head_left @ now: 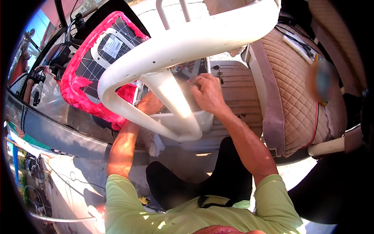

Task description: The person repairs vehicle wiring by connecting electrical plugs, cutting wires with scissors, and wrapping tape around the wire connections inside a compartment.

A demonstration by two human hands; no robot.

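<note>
My right hand (207,93) is closed, its fingers curled together behind the white tube frame (187,41). Whatever those fingertips hold is too small or hidden to make out. My left hand (151,103) reaches in under the frame from the other side, and the slanting tube covers its fingers. Between the hands, colored wiring (177,69) shows in part below the top tube. Beneath the wrists is a white plastic housing (206,117), partly covered by the frame. A set of keys (219,73) hangs just right of my right hand.
On the left leans a dark seat-like panel with a pink fabric edge (70,84). A quilted tan seat (298,89) fills the right, with a cable and white strip (298,46) on it. The ribbed brown floor (239,93) lies between. Handlebars (33,84) stand at far left.
</note>
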